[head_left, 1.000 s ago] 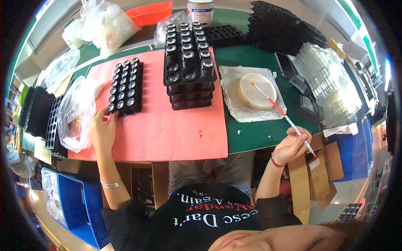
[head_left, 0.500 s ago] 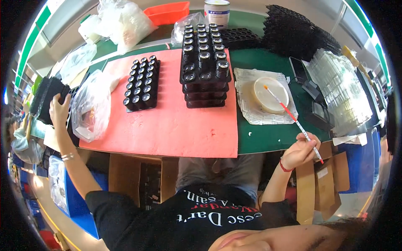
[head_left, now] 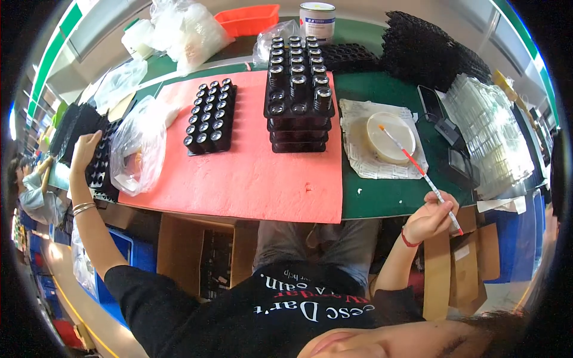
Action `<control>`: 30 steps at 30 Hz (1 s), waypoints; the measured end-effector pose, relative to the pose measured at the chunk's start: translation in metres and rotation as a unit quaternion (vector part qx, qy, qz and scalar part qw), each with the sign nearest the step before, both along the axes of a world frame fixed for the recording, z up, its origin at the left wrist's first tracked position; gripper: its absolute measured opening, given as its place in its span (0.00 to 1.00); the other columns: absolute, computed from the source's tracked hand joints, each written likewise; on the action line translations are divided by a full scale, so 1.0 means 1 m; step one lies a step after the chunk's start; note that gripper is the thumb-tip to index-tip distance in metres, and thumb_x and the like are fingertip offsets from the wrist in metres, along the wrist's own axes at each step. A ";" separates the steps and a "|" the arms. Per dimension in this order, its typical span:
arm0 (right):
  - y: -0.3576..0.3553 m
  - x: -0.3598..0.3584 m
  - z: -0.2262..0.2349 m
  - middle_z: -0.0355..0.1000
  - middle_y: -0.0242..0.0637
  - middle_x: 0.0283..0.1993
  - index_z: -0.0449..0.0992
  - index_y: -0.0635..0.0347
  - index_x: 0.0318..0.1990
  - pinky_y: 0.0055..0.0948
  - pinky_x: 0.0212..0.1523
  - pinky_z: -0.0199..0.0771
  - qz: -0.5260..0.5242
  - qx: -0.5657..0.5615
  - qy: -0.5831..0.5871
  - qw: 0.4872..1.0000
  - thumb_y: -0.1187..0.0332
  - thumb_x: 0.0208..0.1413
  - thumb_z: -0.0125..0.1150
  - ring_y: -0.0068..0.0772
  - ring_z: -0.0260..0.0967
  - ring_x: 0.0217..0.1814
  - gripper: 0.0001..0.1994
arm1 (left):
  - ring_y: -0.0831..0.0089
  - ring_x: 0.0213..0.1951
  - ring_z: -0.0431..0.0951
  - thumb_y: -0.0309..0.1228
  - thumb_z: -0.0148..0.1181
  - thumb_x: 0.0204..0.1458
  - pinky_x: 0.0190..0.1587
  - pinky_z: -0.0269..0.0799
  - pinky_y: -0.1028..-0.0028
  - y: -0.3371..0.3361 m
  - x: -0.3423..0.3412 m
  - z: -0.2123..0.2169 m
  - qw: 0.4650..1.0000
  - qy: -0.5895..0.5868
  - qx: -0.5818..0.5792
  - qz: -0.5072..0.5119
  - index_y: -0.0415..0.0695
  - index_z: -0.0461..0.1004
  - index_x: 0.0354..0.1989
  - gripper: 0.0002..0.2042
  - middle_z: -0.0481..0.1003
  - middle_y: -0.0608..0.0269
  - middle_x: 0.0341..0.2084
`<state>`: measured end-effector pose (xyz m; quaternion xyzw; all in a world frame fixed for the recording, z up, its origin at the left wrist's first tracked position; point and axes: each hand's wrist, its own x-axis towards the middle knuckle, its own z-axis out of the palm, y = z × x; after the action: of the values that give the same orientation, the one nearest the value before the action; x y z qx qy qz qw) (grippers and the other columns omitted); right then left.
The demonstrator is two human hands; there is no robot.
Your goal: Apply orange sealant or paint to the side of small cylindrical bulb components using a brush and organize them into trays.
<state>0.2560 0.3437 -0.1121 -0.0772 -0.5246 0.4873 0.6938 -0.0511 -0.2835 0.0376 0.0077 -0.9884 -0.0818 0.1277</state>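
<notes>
The left hand has moved to the black trays, whether grasping I cannot tell, while the right hand grips a brush, probably light, best held by its rear handle, tip over the dish.

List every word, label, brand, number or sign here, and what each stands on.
Wording is not copied; text stands on:
Black short-sleeved fabric shirt: white and red lettering, partly distorted.
White cylindrical metal can with a blue band: label print, mostly too small.
Thin white-and-red brush: tiny marks, unreadable.
Creased pale paper sheet under the round dish: fine print, unreadable.
</notes>
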 end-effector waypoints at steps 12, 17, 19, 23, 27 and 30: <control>0.001 0.003 -0.001 0.64 0.39 0.26 0.63 0.63 0.31 0.22 0.27 0.58 -0.001 0.000 0.005 1.000 0.63 0.58 0.41 0.25 0.56 0.24 0.12 | 0.55 0.36 0.71 0.43 0.39 0.54 0.38 0.66 0.62 0.173 0.044 0.060 0.958 0.259 -0.098 -0.079 0.43 0.69 0.38 0.17 0.72 0.51 0.30; -0.002 -0.002 0.000 0.63 0.38 0.26 0.62 0.62 0.30 0.21 0.26 0.58 0.021 -0.009 0.004 1.000 0.62 0.58 0.41 0.24 0.56 0.24 0.12 | 0.76 0.19 0.65 0.44 0.45 0.52 0.25 0.61 0.74 0.204 0.005 -0.002 0.935 0.050 0.282 -0.209 0.34 0.70 0.21 0.22 0.69 0.62 0.15; -0.001 0.001 0.001 0.63 0.38 0.26 0.62 0.62 0.30 0.21 0.26 0.58 0.010 -0.003 0.001 1.000 0.62 0.58 0.41 0.24 0.56 0.24 0.12 | 0.76 0.20 0.66 0.43 0.44 0.53 0.25 0.61 0.74 0.234 0.009 -0.019 0.944 0.019 0.275 -0.180 0.36 0.72 0.20 0.21 0.69 0.63 0.14; -0.002 0.001 0.000 0.63 0.39 0.26 0.62 0.62 0.30 0.21 0.26 0.58 0.011 0.001 -0.002 1.000 0.63 0.58 0.41 0.24 0.56 0.23 0.12 | 0.79 0.21 0.67 0.37 0.44 0.53 0.23 0.62 0.79 0.252 0.009 -0.032 0.910 -0.087 0.365 -0.174 0.36 0.72 0.29 0.16 0.69 0.67 0.19; -0.001 0.001 0.000 0.64 0.39 0.26 0.62 0.63 0.30 0.21 0.26 0.58 0.011 0.008 -0.003 1.000 0.63 0.58 0.40 0.23 0.56 0.23 0.11 | 0.78 0.20 0.69 0.36 0.43 0.50 0.23 0.64 0.79 0.249 0.005 -0.038 0.919 -0.092 0.342 -0.174 0.36 0.73 0.29 0.15 0.71 0.63 0.20; -0.001 0.002 0.000 0.64 0.39 0.26 0.62 0.63 0.30 0.21 0.26 0.58 0.014 0.014 0.000 1.000 0.64 0.58 0.40 0.23 0.56 0.23 0.11 | 0.69 0.22 0.74 0.38 0.44 0.50 0.27 0.68 0.73 0.250 0.002 -0.034 0.973 -0.103 0.181 -0.095 0.36 0.74 0.29 0.17 0.74 0.52 0.24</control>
<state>0.2575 0.3429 -0.1120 -0.0604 -0.5323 0.4898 0.6878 -0.0489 -0.0335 0.0034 -0.0546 -0.9612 -0.2700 0.0130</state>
